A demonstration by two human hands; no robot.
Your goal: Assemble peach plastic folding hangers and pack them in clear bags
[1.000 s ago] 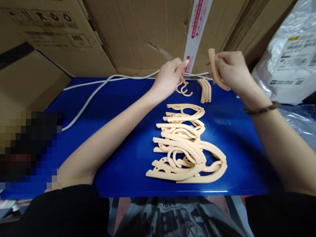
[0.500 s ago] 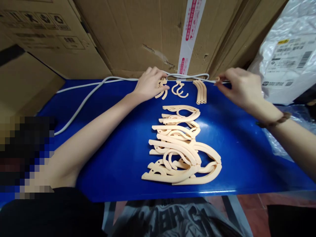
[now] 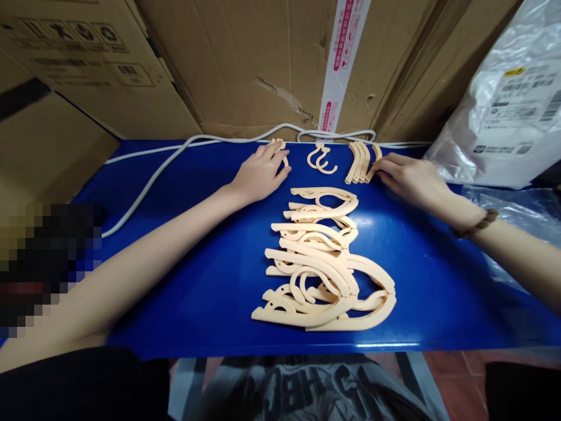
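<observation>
My left hand [image 3: 262, 174] is at the back of the blue table, its fingers and thumb closed around a few cream plastic hanger hooks [image 3: 286, 159], which it mostly covers. To the right lie two loose hanger hooks [image 3: 322, 159], touched by neither hand. Beyond these, several curved hanger arms [image 3: 358, 164] stand side by side in a row. At the right end of that row, my right hand [image 3: 409, 178] pinches one more curved hanger arm [image 3: 377, 153] by its near end. Several folded cream hangers [image 3: 315, 257] overlap in a column down the middle of the table.
A white cable [image 3: 175, 151] runs along the back of the blue table [image 3: 210, 292]. Behind it rises a large cardboard box [image 3: 245, 64], with more cardboard at left. A plastic-wrapped package [image 3: 495, 123] with labels sits at the right, above clear plastic film [image 3: 517, 216].
My right hand has come down and left, bringing a hanger arm beside the row. My left hand has shifted slightly left and nearer, and the hooks under it have moved left too.
</observation>
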